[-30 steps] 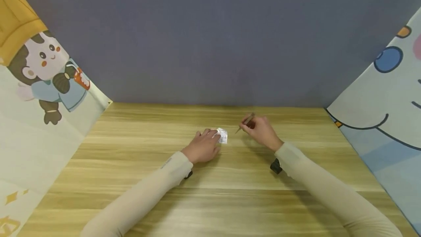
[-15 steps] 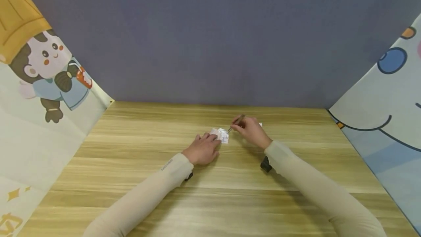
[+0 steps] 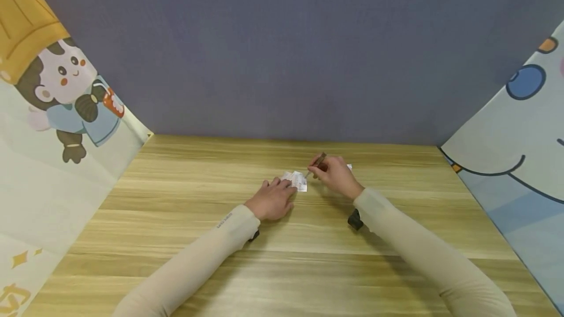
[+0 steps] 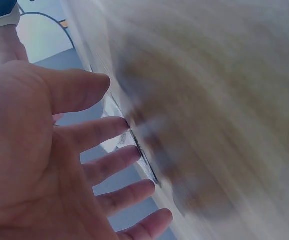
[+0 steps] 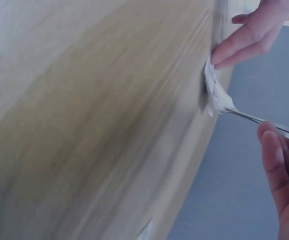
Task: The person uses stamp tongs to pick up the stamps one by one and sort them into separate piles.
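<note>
A small white packet with faint print lies on the wooden table, and its left part is under the fingers of my left hand. Those fingers are spread and nearly straight, fingertips resting on it; the palm shows in the left wrist view. My right hand pinches slim metal tweezers between thumb and fingers. The tweezers' tips meet the packet's right edge, and in the right wrist view the white material there is drawn up to a peak at the tips.
Just behind my right hand lies another small white piece, mostly hidden. A grey-blue wall rises at the table's far edge. Printed cartoon panels stand at the left and right. The wooden tabletop stretches towards me.
My right hand has moved left, bringing the tweezers from beside the packet to its right edge. The white piece behind that hand has come into view. My left hand stays about where it was.
</note>
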A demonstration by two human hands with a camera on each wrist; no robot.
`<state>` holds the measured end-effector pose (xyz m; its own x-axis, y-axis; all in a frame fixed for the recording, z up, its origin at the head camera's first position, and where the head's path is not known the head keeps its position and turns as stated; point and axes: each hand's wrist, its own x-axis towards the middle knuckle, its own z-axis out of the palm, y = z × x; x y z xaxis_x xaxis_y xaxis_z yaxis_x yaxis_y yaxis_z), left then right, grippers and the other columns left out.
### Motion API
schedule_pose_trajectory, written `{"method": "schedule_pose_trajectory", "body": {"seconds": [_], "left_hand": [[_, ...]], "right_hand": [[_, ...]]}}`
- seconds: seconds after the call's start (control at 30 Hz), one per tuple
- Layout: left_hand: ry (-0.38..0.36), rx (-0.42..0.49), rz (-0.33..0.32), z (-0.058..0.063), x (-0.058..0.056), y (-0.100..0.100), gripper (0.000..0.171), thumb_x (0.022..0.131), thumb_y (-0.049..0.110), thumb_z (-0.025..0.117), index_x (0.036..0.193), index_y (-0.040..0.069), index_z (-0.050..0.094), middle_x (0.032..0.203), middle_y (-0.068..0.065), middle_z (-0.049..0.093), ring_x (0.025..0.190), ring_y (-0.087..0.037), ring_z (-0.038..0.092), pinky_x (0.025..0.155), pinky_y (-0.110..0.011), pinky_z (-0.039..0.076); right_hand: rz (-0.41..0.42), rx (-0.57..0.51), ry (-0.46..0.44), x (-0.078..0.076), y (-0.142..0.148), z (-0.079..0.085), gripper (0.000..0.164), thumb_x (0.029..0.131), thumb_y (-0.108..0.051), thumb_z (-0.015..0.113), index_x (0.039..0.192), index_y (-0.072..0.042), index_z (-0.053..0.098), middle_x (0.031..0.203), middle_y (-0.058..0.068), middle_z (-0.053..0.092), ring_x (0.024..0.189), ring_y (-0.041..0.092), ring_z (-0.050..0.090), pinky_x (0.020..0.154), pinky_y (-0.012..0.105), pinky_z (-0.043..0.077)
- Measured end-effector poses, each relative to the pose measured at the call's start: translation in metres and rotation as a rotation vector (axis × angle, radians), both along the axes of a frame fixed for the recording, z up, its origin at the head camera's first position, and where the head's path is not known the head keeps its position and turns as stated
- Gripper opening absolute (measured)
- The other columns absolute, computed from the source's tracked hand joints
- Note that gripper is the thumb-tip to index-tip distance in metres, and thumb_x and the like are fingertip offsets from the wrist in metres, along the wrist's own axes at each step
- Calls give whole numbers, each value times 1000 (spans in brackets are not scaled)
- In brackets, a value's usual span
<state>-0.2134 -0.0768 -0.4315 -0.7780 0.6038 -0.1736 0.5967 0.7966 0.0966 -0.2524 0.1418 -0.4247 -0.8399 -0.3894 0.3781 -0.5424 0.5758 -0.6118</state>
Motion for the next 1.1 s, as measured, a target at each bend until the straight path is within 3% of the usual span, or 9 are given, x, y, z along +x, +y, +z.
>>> {"method": "schedule_pose_trajectory", "body": {"seconds": [0.27,0.43,0.67,0.87,1.1], "left_hand": [[9,13,-8,3,-2,4,48,97,37,50,141,18,46,144,-3,38,129,-25,34,103,-51,28],[16,47,-31,7,-3,11,48,97,34,51,141,14,45,145,-6,35,131,-26,31,102,-51,28],[21,66,-49,9,-9,33,52,97,34,50,144,13,40,149,-6,31,135,-26,27,105,-51,24],[-38,85,-31,5,-12,59,54,98,33,49,147,15,35,152,-2,26,137,-24,23,107,-50,20],[-64,41,-42,3,-14,86,56,98,37,47,148,18,32,153,2,24,138,-23,21,108,-50,19]], "right_hand": [[-72,-42,75,6,23,25,9,92,-15,63,96,-8,67,76,4,68,61,10,62,49,27,49],[-132,-78,109,5,46,33,10,92,-13,63,97,-5,66,77,10,68,60,11,62,47,28,48],[-222,-71,35,4,70,22,15,92,-14,63,95,0,66,77,14,67,61,26,64,46,28,48],[-280,-25,-21,1,83,9,9,90,-8,64,93,1,67,76,15,67,62,27,65,49,28,49],[-293,-15,11,-4,88,-5,6,88,-4,66,90,2,68,77,12,67,63,27,66,50,26,50]]}}
